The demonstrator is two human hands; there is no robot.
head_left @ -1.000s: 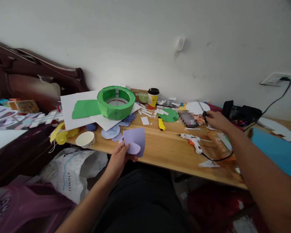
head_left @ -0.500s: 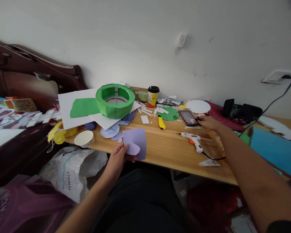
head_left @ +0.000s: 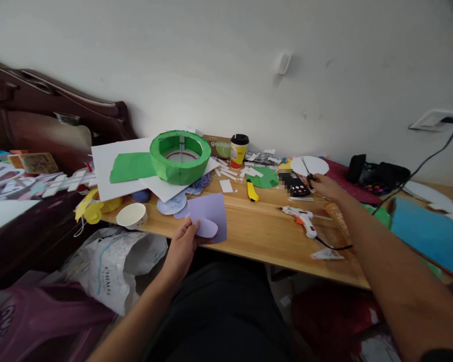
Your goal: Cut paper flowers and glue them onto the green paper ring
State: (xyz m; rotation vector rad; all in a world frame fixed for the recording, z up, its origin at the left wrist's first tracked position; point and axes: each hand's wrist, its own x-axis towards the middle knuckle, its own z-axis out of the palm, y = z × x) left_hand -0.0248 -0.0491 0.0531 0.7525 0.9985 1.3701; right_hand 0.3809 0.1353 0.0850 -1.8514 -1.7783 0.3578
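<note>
Scissors (head_left: 310, 178): compared with half a second ago, their blades now stand raised against the white disc (head_left: 319, 165), while in the earlier frame they lie low by the phone (head_left: 297, 187).
Right hand (head_left: 326, 187): grasping the scissors at the handles, just beside the phone, toward the desk's far edge; whether the fingers pass through the loops, I cannot tell.
Blades: they look parted, so I think it is wiser to carry them closed and well above the phone.
Left hand (head_left: 184, 240): pinching the purple sheet (head_left: 207, 206) with a smaller rounded purple piece (head_left: 208, 229), thumb on top, at the desk's near edge, left of its middle.
Purple sheet: the rounded piece lies over its lower part; in my judgement, the pinch should be firm without bending the paper, with fingertips away from any blade.
Glue gun (head_left: 304, 218): on the desk (head_left: 256, 231) between the hands; its cord (head_left: 337, 248) runs under the right forearm, so the arm should better not drag it.
Green ring (head_left: 181, 171): on white boards, near the desk's far left corner.
</note>
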